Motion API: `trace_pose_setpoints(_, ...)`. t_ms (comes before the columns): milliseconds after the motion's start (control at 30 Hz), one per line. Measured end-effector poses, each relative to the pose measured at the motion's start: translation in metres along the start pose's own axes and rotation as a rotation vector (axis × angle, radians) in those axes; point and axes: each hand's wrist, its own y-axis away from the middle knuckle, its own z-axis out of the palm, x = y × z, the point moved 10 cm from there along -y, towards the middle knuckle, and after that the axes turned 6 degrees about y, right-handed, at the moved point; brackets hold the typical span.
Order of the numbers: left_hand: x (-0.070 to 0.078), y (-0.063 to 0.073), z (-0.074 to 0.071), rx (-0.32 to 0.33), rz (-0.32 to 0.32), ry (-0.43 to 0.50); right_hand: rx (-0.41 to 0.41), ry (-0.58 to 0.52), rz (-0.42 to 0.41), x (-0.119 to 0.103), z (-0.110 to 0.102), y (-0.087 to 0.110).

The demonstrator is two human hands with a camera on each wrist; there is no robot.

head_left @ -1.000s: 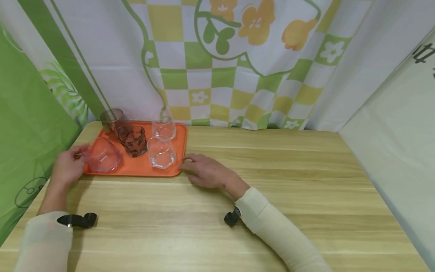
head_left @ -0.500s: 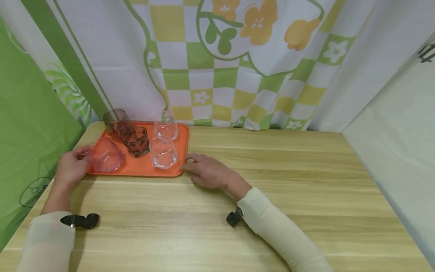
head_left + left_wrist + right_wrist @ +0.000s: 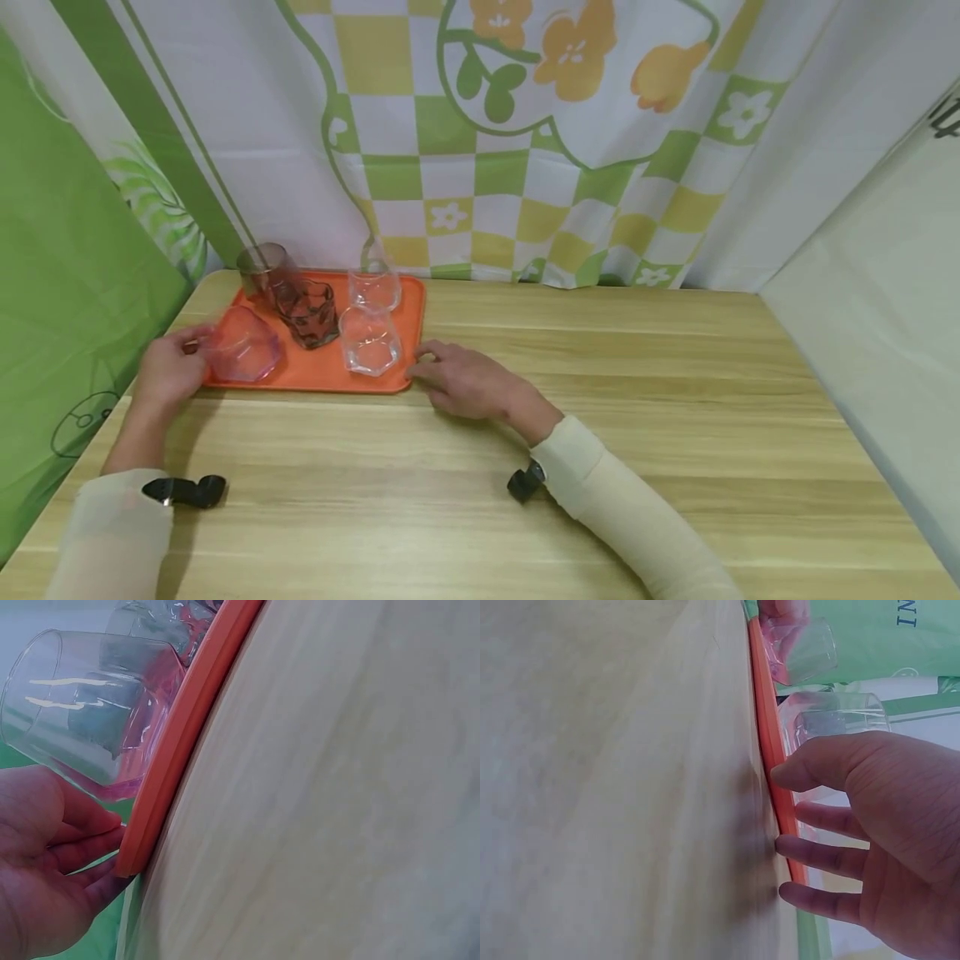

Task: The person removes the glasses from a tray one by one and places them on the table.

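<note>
An orange tray [image 3: 322,379] lies at the table's back left with several glasses on it. My left hand [image 3: 171,367] holds the tray's left end, thumb and fingers at the rim beside a clear glass with a pink base [image 3: 243,350]. My right hand [image 3: 468,383] grips the front right corner, thumb [image 3: 791,774] against the rim and fingers around the right end. A dark faceted tumbler [image 3: 311,317] stands mid-tray, with a taller smoky glass [image 3: 262,271] behind it. Two clear glasses, the nearer one [image 3: 371,346] and the farther one [image 3: 375,292], stand at the right.
The wooden table [image 3: 637,400] extends to the right and toward the front. A patterned curtain [image 3: 495,183] hangs along its back edge. Green fabric [image 3: 67,250] borders the left side, and a pale wall [image 3: 877,275] stands on the right.
The view shifts slightly. The tray, its glasses and both hands appear slightly farther right, with the hands staying at the tray's ends.
</note>
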Motion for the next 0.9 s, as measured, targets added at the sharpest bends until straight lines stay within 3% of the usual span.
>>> trace_pose_setpoints(433,0.029,0.006,0.024,-0.056,0.155,0.016,0.0,0.012,-0.02,0.009,-0.007,0.029)
trace_pose_setpoints(700,0.053,0.012,0.046,-0.151,0.248,-0.034,-0.004,-0.041,0.023,0.028,-0.011,0.053)
trace_pose_setpoints(900,0.068,0.017,0.061,-0.184,0.301,-0.031,0.005,-0.077,0.054,0.04,-0.015,0.07)
